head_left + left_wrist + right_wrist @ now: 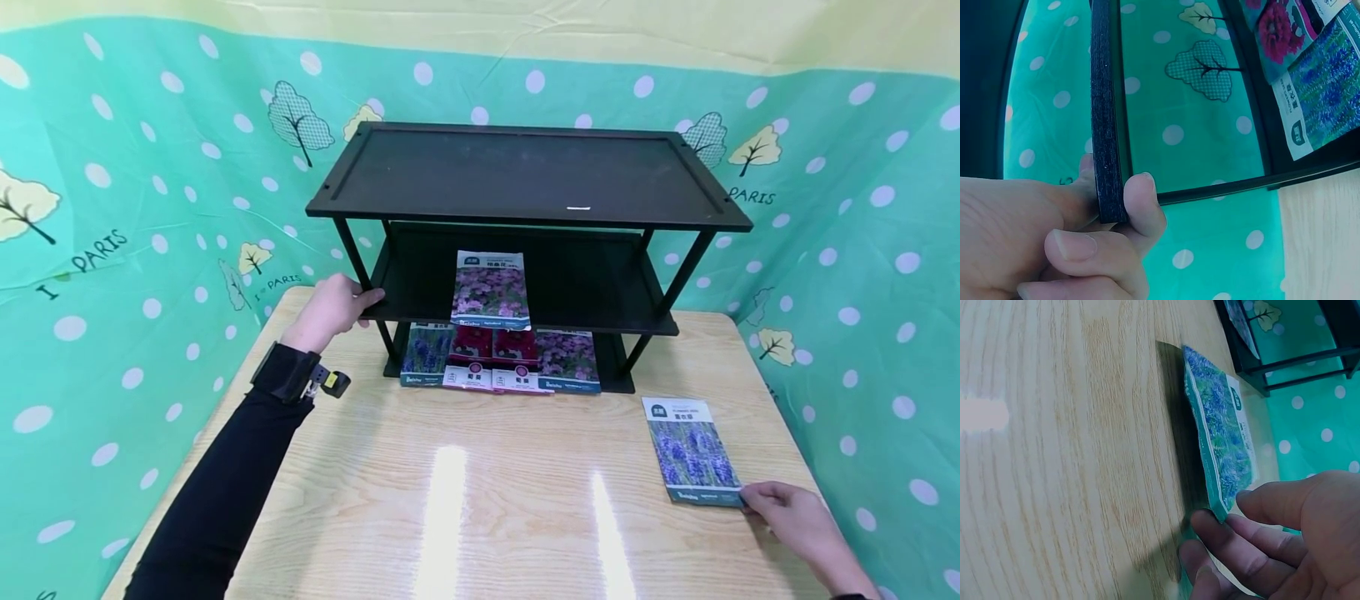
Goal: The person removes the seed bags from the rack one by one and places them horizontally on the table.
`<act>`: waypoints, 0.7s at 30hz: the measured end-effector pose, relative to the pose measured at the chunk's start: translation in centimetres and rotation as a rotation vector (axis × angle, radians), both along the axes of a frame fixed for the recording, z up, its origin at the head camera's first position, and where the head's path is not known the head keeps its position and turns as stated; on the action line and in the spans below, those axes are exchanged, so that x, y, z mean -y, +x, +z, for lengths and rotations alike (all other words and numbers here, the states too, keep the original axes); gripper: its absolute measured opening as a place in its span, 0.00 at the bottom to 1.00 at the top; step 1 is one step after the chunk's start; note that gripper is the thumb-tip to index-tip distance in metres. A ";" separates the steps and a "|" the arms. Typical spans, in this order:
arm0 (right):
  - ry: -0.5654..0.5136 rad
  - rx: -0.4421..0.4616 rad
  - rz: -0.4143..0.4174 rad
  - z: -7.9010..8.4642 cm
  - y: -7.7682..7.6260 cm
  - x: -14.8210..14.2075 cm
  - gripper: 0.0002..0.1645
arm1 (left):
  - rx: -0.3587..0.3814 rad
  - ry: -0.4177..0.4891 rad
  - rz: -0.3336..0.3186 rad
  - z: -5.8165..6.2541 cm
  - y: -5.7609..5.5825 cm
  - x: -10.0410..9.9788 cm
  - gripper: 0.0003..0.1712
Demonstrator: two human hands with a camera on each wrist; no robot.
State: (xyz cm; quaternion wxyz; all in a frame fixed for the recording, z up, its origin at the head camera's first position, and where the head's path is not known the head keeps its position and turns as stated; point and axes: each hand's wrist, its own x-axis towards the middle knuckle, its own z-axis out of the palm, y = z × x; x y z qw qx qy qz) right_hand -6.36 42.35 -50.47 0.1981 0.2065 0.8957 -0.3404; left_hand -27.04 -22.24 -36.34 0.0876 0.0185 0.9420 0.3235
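At the table's right side my right hand (802, 529) pinches the lower right corner of a seed packet (693, 454) printed with blue-purple flowers. In the right wrist view, the packet is tilted with its shadow on the wood beside it. My left hand (330, 310) grips the left front corner of the middle board (588, 287) of a black shelf rack, thumb on one face and fingers on the other. A pink-flower seed packet (491, 292) lies on that board, its lower end at the front edge.
On the rack's bottom level lie a blue-flower packet (426, 358), red-flower packets (471, 371) and a pink-flower packet (567, 358) in a row. The black top board (525, 171) overhangs them. Dotted green cloth (172, 208) walls in the wooden table (360, 500).
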 end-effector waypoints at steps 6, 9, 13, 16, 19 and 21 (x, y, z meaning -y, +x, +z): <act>0.039 -0.010 0.027 0.1 0.0 0.0 0.34 | -0.007 0.000 0.001 0.1 0.0 -0.1 0.26; 0.103 -0.053 0.074 0.2 0.0 0.1 0.31 | -0.016 -0.001 0.000 0.0 0.0 0.0 0.27; 0.197 -0.113 0.145 0.2 0.0 0.0 0.26 | -0.014 0.001 -0.005 -0.1 0.0 0.1 0.26; 0.223 -0.129 0.172 0.2 0.0 -0.1 0.24 | -0.006 0.005 -0.009 0.0 0.0 0.1 0.26; 0.229 -0.138 0.187 0.3 0.1 -0.3 0.24 | 0.002 0.009 -0.010 0.0 -0.1 0.1 0.26; 0.232 -0.146 0.190 0.4 0.2 -0.3 0.23 | 0.003 0.004 -0.010 0.1 -0.1 0.1 0.26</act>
